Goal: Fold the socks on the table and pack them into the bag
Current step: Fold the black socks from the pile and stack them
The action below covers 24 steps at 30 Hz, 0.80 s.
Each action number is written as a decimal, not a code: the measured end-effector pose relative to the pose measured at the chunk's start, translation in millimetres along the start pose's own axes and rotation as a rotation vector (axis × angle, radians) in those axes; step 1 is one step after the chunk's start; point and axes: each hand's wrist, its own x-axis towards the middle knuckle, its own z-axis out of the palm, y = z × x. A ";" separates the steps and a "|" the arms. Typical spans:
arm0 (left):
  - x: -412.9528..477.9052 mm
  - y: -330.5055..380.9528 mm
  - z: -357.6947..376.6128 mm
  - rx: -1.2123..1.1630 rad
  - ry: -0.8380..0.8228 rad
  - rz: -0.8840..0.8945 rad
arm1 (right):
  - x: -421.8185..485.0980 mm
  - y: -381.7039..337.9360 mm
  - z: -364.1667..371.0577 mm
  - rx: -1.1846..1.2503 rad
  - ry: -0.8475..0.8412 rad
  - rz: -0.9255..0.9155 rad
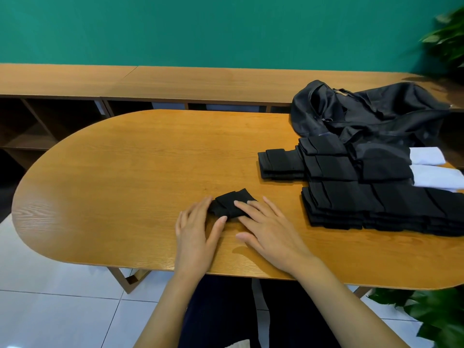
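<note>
A small folded black sock point(232, 202) lies near the front middle of the oval wooden table point(130, 167). My left hand point(197, 234) touches its left end with straight fingers, thumb against its near edge. My right hand point(266, 227) lies flat with its fingertips pressing on the sock's right part. Rows of flat black socks point(351, 192) are stacked at the right, with two white socks point(431, 167) beyond them. The black bag point(364, 111) sits slumped at the table's far right.
A low wooden shelf unit point(150, 84) runs along the green wall behind the table. Green plants stand at the far right point(449, 38) and at the near right point(426, 317). White floor tiles show to the left.
</note>
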 end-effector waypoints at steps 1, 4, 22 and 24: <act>0.5 -0.6 -0.2 -0.019 0.001 -0.026 | 4.2 1.0 -3.7 -0.013 0.016 0.011; 1.3 -2.3 0.3 -0.063 -0.002 -0.066 | 19.0 11.4 -17.3 -0.086 0.112 0.094; 0.3 -0.4 1.6 -0.010 -0.035 -0.050 | 51.4 85.8 -37.2 -0.064 -0.048 0.450; -0.2 -1.5 1.6 0.008 -0.037 -0.042 | 52.3 85.9 -41.3 0.041 -0.001 0.455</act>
